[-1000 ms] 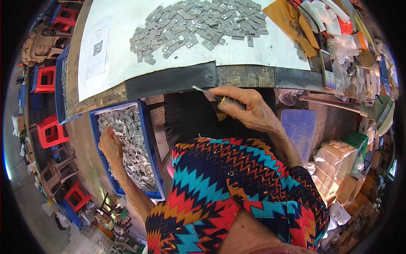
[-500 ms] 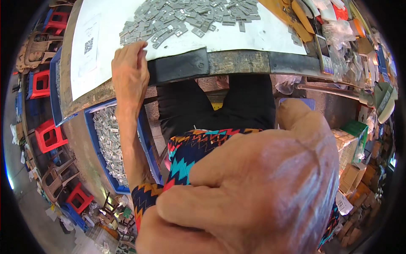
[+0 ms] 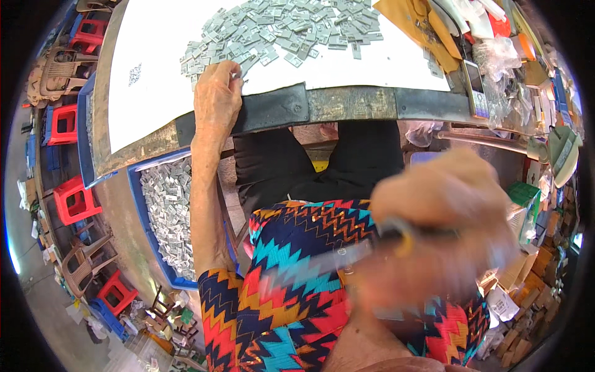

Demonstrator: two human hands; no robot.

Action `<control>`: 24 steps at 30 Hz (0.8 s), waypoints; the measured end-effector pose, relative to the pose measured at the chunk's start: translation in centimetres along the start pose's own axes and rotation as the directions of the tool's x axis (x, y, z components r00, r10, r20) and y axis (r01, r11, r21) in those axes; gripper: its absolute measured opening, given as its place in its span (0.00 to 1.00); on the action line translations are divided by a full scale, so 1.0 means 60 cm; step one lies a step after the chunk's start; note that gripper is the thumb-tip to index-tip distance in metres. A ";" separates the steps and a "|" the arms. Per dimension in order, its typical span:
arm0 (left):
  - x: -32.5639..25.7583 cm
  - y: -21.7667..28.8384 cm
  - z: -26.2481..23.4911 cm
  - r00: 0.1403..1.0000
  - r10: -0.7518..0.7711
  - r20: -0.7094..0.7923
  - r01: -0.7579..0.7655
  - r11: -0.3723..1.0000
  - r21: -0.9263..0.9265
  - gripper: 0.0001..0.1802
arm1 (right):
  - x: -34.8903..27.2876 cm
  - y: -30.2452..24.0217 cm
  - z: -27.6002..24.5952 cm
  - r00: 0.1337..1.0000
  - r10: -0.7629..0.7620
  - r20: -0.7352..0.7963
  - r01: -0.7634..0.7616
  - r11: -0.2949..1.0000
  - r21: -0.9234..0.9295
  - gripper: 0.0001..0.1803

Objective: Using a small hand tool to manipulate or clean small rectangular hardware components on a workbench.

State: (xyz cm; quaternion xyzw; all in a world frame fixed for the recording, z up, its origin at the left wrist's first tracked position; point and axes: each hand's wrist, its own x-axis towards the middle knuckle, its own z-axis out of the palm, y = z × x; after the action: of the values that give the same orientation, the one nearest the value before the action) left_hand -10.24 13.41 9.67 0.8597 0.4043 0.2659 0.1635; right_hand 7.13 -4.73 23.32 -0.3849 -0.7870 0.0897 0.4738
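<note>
Small flat grey rectangular pieces [image 3: 297, 31] lie heaped on the white sheet [image 3: 152, 37] that covers the worktable. At the near left edge of that heap rests my left hand [image 3: 217, 93], its fingers bent and drawn together; whatever is under the fingertips is hidden. Close in front of my chest, smeared by motion, is my right hand [image 3: 440, 223]. It is closed around a thin, pale, blade-like tool [image 3: 316, 265] with a yellow bit showing at the grip; the blur hides its exact kind.
Below the table's left side stands a blue crate [image 3: 142, 211] full of similar pieces. A keypad phone [image 3: 476, 90], clear plastic bags [image 3: 499, 59] and brown material [image 3: 427, 31] crowd the table's right end. Red stools [image 3: 77, 199] stand at the left.
My right hand has drawn back from right before the camera toward the right, and the blade-like tool has come into sight. My left hand has shifted right along the heap's edge.
</note>
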 end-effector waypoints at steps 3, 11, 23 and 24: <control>-0.019 -0.012 -0.022 1.000 0.022 -0.016 -0.019 0.979 0.205 0.10 | -0.028 0.046 0.015 0.960 0.144 0.241 -0.216 0.927 0.305 0.22; -0.002 0.000 -0.018 0.990 0.131 0.059 -0.143 0.912 0.384 0.16 | -0.094 0.100 0.060 0.806 0.394 0.442 -0.540 0.795 0.277 0.19; -0.017 0.063 -0.035 0.920 -0.353 0.170 0.369 0.634 -0.679 0.09 | -0.112 0.142 0.093 0.749 0.546 0.377 -0.647 0.725 0.237 0.18; -0.020 0.067 -0.035 0.907 -0.356 0.224 0.393 0.523 -0.757 0.09 | -0.112 0.143 0.097 0.747 0.545 0.381 -0.649 0.723 0.237 0.18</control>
State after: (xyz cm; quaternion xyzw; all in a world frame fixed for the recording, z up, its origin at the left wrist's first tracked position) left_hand -9.68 10.12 12.94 0.5970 0.4172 0.3565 0.5852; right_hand 8.55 -2.18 11.33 -0.5109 -0.6481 0.4336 0.3618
